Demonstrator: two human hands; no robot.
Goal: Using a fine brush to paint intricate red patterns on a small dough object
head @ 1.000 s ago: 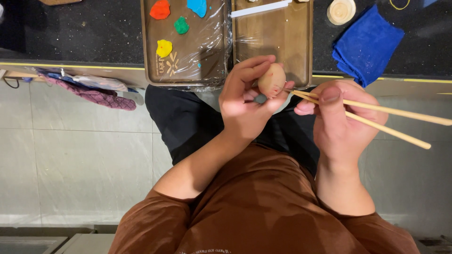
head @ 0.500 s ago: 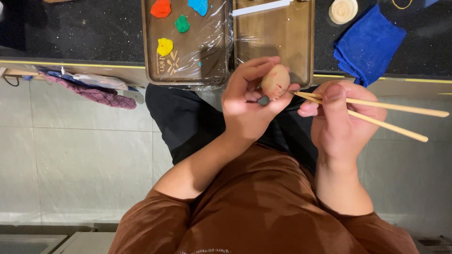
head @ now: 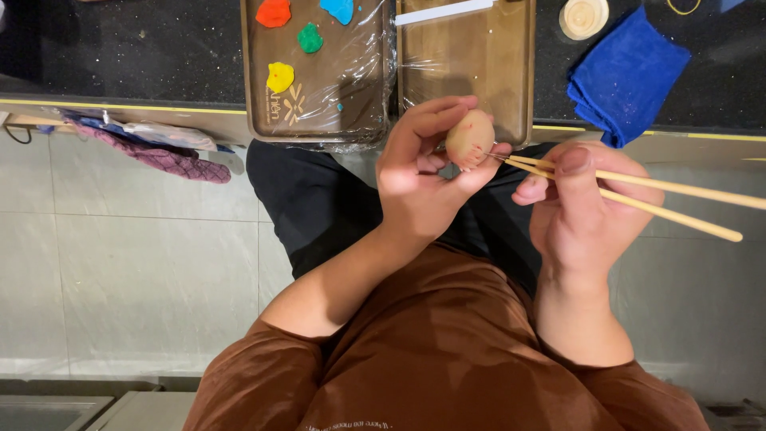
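My left hand (head: pixel 423 175) grips a small beige egg-shaped lump (head: pixel 469 137) between thumb and fingers, just in front of the trays. A little red shows on the lump's lower side. My right hand (head: pixel 586 203) holds a pair of wooden chopsticks (head: pixel 638 198) like a pen. Their thin tips touch the lump's lower right side. The chopstick shafts run out to the right.
Two brown trays wrapped in clear film sit on a dark counter: the left tray (head: pixel 319 120) carries red, blue, green and yellow blobs, the right tray (head: pixel 511 72) a white strip (head: pixel 443 11). A blue cloth (head: pixel 626 68) and round beige lid (head: pixel 583 16) lie right. A purple rag (head: pixel 159 156) lies left.
The lump has been turned a little in my left hand, and the chopstick tips have come in closer against its lower side.
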